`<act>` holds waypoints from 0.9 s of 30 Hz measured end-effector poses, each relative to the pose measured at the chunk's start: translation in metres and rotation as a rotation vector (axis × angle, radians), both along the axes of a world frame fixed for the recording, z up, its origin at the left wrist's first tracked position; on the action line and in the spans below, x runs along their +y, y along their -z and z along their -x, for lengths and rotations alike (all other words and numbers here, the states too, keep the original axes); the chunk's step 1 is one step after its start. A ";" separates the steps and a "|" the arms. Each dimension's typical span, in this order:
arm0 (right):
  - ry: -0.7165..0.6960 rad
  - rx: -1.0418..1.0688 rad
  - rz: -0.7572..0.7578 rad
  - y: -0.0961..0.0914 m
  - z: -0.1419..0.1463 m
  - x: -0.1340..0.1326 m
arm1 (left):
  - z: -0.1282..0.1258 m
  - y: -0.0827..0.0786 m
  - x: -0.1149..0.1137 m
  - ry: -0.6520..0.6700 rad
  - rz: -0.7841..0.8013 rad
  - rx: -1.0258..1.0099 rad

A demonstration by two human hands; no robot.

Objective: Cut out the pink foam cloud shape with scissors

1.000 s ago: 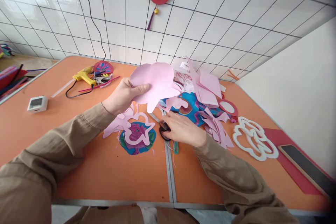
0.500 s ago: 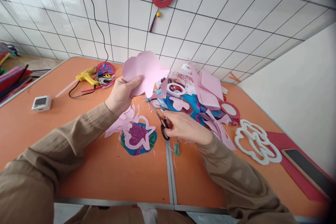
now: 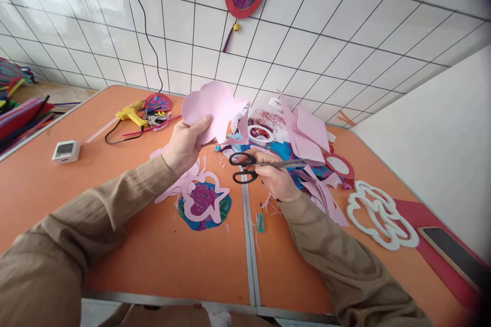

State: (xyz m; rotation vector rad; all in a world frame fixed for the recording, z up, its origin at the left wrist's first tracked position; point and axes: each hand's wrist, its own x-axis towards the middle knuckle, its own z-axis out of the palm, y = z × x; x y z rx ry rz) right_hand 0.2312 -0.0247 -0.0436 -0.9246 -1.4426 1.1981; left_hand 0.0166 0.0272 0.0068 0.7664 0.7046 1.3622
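My left hand [image 3: 187, 140] pinches a pink flower-shaped foam cutout [image 3: 213, 110] and holds it up above the orange table [image 3: 115, 245]. My right hand [image 3: 274, 176] grips black-handled scissors [image 3: 257, 166], lifted off the table and lying sideways, handles to the left and blades pointing right. Below my left hand a pink outline frame [image 3: 203, 199] rests on a blue and purple printed flower [image 3: 201, 207].
A heap of pink scraps and printed sheets [image 3: 303, 143] lies behind my right hand. White flower outlines [image 3: 379, 214] sit at the right near a red sheet and a dark tablet [image 3: 452, 250]. A yellow glue gun [image 3: 132, 115] and a small white device [image 3: 66, 150] are at the left.
My right hand picked the scissors up from the table and turned them so the blades point right. My left hand kept the pink cutout raised, shifting it slightly.
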 end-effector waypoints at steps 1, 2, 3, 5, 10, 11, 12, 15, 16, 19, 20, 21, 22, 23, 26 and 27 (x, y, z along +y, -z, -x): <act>-0.003 0.036 0.014 -0.002 0.000 0.000 | 0.000 0.001 0.000 -0.001 0.001 0.004; -0.009 0.070 0.049 -0.003 0.001 0.000 | -0.001 0.001 0.000 -0.001 0.003 0.007; -0.008 0.094 0.093 -0.004 0.002 0.000 | -0.001 0.002 0.000 0.000 0.007 0.006; 0.017 0.103 0.159 -0.003 0.004 -0.001 | -0.002 0.004 0.000 0.000 0.016 -0.001; 0.032 0.112 0.163 -0.003 0.008 -0.003 | -0.004 0.008 0.002 -0.024 0.029 0.006; -0.001 0.120 0.168 -0.004 0.009 -0.004 | -0.004 0.008 0.002 -0.028 0.027 0.008; -0.044 0.131 0.177 -0.006 0.009 -0.006 | -0.004 0.009 0.003 -0.031 0.025 0.009; -0.154 0.176 0.184 -0.013 0.010 -0.012 | -0.004 0.010 0.004 -0.031 0.016 0.006; -0.175 0.186 0.175 -0.016 0.010 -0.014 | -0.005 0.010 0.005 -0.032 0.006 0.005; -0.237 0.179 0.135 -0.026 0.009 -0.020 | -0.005 0.010 0.006 -0.051 -0.045 0.007; -0.260 0.174 0.124 -0.030 0.009 -0.021 | -0.006 0.011 0.006 -0.063 -0.066 0.010; -0.275 0.177 0.116 -0.033 0.008 -0.022 | -0.006 0.012 0.006 -0.074 -0.089 0.013; -0.279 0.200 0.102 -0.036 0.007 -0.022 | -0.006 0.013 0.006 -0.084 -0.111 0.016; -0.275 0.238 0.084 -0.038 0.005 -0.022 | -0.005 0.014 0.007 -0.090 -0.130 0.021; -0.252 0.366 0.045 -0.041 -0.002 -0.018 | -0.005 0.017 0.009 -0.096 -0.164 0.037; -0.249 0.395 0.043 -0.041 -0.004 -0.017 | -0.004 0.018 0.009 -0.092 -0.174 0.047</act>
